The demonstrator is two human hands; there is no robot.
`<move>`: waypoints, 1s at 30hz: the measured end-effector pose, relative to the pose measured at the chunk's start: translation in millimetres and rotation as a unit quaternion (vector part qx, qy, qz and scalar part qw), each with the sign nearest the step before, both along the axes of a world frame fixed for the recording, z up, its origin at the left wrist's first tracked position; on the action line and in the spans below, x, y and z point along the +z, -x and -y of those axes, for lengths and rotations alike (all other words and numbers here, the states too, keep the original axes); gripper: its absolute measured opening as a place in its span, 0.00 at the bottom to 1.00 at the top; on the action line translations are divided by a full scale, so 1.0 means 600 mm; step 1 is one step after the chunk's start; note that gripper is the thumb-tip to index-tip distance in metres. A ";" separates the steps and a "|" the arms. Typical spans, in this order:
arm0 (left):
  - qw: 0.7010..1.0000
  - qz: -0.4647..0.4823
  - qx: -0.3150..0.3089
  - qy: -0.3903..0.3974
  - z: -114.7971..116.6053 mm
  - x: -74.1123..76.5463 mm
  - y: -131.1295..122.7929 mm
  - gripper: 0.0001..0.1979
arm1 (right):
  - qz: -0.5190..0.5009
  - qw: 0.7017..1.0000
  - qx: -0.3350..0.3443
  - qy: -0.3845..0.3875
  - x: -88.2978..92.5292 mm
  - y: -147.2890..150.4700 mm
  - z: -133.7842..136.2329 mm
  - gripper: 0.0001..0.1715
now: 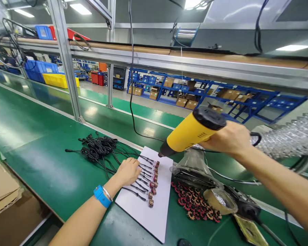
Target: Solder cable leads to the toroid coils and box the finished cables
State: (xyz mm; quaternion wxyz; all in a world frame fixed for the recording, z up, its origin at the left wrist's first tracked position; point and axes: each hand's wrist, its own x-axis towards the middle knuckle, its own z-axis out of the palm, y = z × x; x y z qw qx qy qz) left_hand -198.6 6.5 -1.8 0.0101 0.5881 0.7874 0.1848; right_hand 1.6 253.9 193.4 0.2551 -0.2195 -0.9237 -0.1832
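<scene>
My right hand [229, 138] is wrapped round the handle of a yellow heat gun [187, 133], its dark nozzle tilted down over the top of a white board [154, 218]. Several black cable ends lie side by side across the board, each leading to a small copper-wound coil [151, 203]. My left hand [129, 171] rests on the cables at the board's left edge, fingers bent over them; what the fingertips hold, if anything, is hidden. A blue band and a metal bracelet circle the left wrist. Left of the board sits a tangled bundle of black cables [99, 148].
Right of the board are a pile of red and copper coils [195, 205], a clear funnel hood [192, 164], a tape roll [220, 201] and a ribbed duct [290, 136]. A cardboard box [2, 181] stands at lower left. Metal rails and a post rise behind the green table.
</scene>
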 end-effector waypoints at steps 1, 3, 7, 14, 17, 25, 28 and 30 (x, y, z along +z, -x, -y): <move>1.000 -0.001 -0.003 -0.002 0.000 -0.002 0.000 0.15 | 0.036 0.999 0.008 -0.012 -0.008 0.011 0.003 0.22; 1.000 -0.003 -0.005 -0.007 0.001 -0.005 0.001 0.15 | 0.101 0.994 0.020 -0.033 -0.020 0.030 0.008 0.20; 1.000 -0.001 -0.005 -0.019 0.002 -0.009 0.009 0.16 | 0.168 0.984 0.003 -0.062 -0.026 0.060 0.009 0.19; 0.999 -0.007 -0.001 -0.032 0.003 -0.013 0.013 0.17 | 0.205 0.975 -0.034 -0.077 -0.009 0.088 0.018 0.20; 0.999 -0.015 -0.007 -0.028 0.003 -0.014 0.009 0.17 | 0.210 0.974 -0.044 -0.073 -0.005 0.097 0.024 0.20; 0.999 -0.033 -0.016 -0.021 0.002 -0.010 0.001 0.18 | 0.228 0.970 -0.032 -0.081 -0.003 0.110 0.042 0.22; 0.999 -0.040 -0.013 -0.021 0.003 -0.007 0.002 0.18 | 0.230 0.969 -0.028 -0.088 -0.006 0.117 0.045 0.21; 0.999 -0.045 -0.010 -0.021 0.003 -0.007 0.003 0.18 | 0.222 0.970 -0.037 -0.095 -0.010 0.123 0.042 0.21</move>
